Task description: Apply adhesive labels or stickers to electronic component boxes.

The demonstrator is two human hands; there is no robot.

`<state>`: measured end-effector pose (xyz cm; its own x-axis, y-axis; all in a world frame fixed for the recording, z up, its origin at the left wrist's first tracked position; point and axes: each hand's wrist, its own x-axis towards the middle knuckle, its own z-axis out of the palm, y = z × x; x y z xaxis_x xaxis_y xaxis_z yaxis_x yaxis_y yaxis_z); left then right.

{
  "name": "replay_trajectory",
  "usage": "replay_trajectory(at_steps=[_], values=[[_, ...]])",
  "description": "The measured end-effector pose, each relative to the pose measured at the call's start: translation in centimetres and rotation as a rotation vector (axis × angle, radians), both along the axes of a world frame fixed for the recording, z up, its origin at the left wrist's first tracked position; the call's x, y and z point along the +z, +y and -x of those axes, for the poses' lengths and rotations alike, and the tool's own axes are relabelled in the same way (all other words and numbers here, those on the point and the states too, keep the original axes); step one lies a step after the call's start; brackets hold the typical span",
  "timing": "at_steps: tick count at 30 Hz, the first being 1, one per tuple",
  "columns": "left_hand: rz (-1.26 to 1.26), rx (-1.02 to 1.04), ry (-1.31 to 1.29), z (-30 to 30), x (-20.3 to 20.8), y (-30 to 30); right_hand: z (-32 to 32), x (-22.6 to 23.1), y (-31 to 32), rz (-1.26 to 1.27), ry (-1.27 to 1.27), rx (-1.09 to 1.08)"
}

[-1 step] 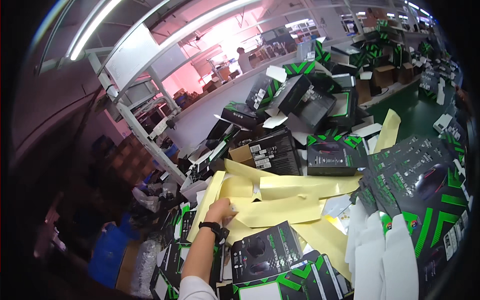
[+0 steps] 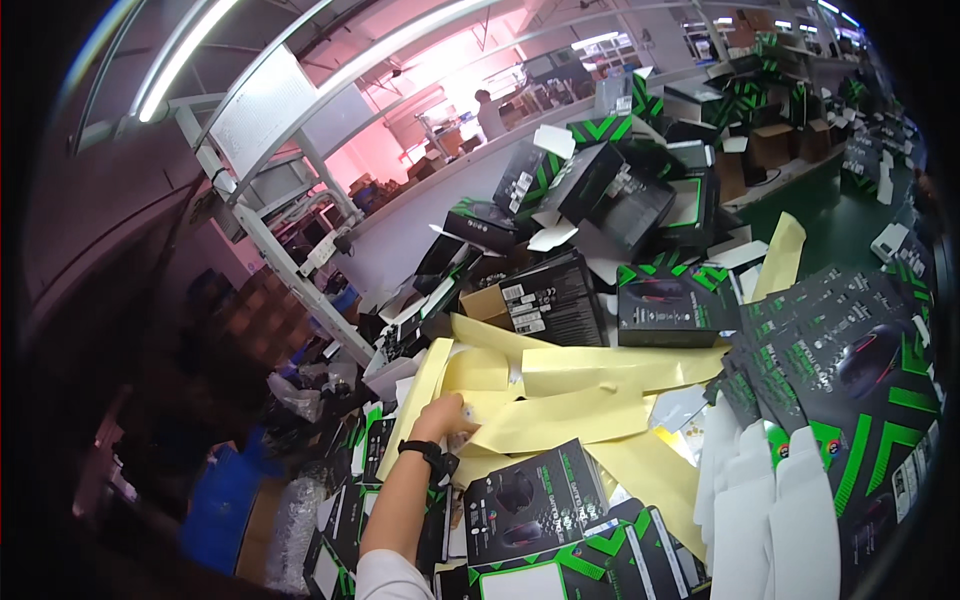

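Note:
My left hand (image 2: 440, 416), with a black band on its wrist, reaches in among pale yellow folded paper strips (image 2: 560, 422). Its fingers are curled together. Something small and whitish shows by the fingertips, too small to name. Just below the hand lies a flat black-and-green printed box (image 2: 530, 505) with a computer mouse pictured on it. To the right, a stack of flattened black printed cartons (image 2: 800, 350) spreads out, with white flaps (image 2: 740, 500) pointing toward me. My right hand is out of view.
Behind the strips, a black box (image 2: 675, 305) stands upright before a heap of opened black-and-green boxes (image 2: 610, 195). A metal frame (image 2: 290, 270) rises at the left. Lower left are clear plastic wrap (image 2: 298, 530) and a blue bin (image 2: 225, 505). Far back, a person (image 2: 489, 117) is visible.

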<state>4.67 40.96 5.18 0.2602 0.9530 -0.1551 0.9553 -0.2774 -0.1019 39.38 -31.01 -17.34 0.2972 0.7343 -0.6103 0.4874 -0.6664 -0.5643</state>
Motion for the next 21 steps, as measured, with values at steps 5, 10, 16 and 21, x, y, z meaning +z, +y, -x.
replay_trajectory(at_steps=[5,10,16,21], values=[[0.156,-0.025,0.027,0.6,0.1,0.8,-1.1,-1.1,1.3,-0.016,0.038,-0.005],[0.142,-0.009,0.019,-0.1,1.2,-0.5,-1.8,-1.8,2.0,-0.05,0.053,-0.011],[-0.577,-0.359,-0.286,-2.6,6.8,-6.0,-2.5,-2.5,2.5,-0.106,0.061,-0.018],[-1.114,-0.459,-0.381,-0.9,13.4,-11.7,-3.6,-3.5,2.9,-0.17,0.058,-0.002]])
